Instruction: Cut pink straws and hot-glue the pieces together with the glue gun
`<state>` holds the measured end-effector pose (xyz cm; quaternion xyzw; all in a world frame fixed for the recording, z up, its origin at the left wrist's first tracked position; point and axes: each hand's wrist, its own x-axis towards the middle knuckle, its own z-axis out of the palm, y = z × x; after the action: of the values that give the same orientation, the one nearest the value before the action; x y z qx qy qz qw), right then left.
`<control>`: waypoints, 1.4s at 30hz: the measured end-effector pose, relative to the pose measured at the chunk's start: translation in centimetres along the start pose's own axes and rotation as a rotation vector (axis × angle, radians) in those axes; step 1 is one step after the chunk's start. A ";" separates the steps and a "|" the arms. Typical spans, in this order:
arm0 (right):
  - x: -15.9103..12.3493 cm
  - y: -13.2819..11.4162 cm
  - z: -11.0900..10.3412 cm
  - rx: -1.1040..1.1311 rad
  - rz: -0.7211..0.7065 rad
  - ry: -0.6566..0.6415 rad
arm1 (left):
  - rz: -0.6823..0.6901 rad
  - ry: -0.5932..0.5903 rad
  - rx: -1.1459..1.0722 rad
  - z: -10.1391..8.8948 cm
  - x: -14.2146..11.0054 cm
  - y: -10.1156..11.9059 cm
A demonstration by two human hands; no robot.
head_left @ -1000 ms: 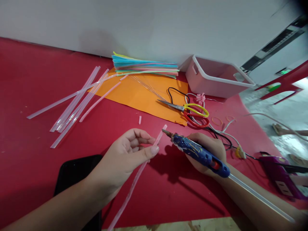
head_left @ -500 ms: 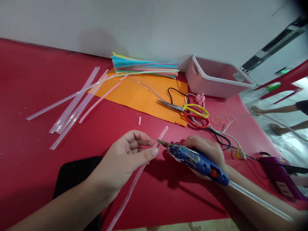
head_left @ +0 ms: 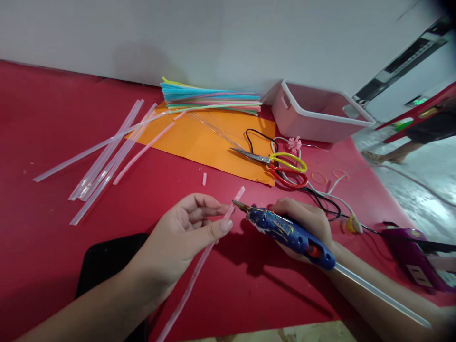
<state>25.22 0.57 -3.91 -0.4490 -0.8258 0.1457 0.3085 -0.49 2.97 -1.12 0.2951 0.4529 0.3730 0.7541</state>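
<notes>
Between thumb and fingers, my left hand pinches a long pink pipe cleaner near its upper end. My right hand is wrapped round a blue hot glue gun, smeared with dried glue, a clear glue stick jutting from its back. The gun's nozzle is at the pipe cleaner just above my left fingertips; whether glue is coming out I cannot tell. A short pink piece lies on the red table beyond my hands.
Scissors and an orange sheet lie ahead, below a bundle of coloured pipe cleaners. Several glue sticks are at left, a black phone under my left forearm. A pink bin, cords and a purple power strip occupy the right.
The view has shifted slightly, moving the table things a little left. The nozzle stays close to the pipe cleaner, and both hands keep their grip. A person in the background has moved.
</notes>
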 end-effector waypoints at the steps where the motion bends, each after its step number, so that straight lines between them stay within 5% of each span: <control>1: 0.0 0.0 0.0 -0.006 0.004 -0.001 | 0.000 0.000 -0.003 0.0 0.0 0.0; 42: 0.2 -0.7 0.1 -0.083 0.137 0.118 | -0.022 0.014 0.015 0.2 0.0 0.2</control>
<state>24.58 0.35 -3.50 -0.5246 -0.7789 0.1056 0.3270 -0.40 3.00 -0.91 0.2934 0.4642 0.3632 0.7527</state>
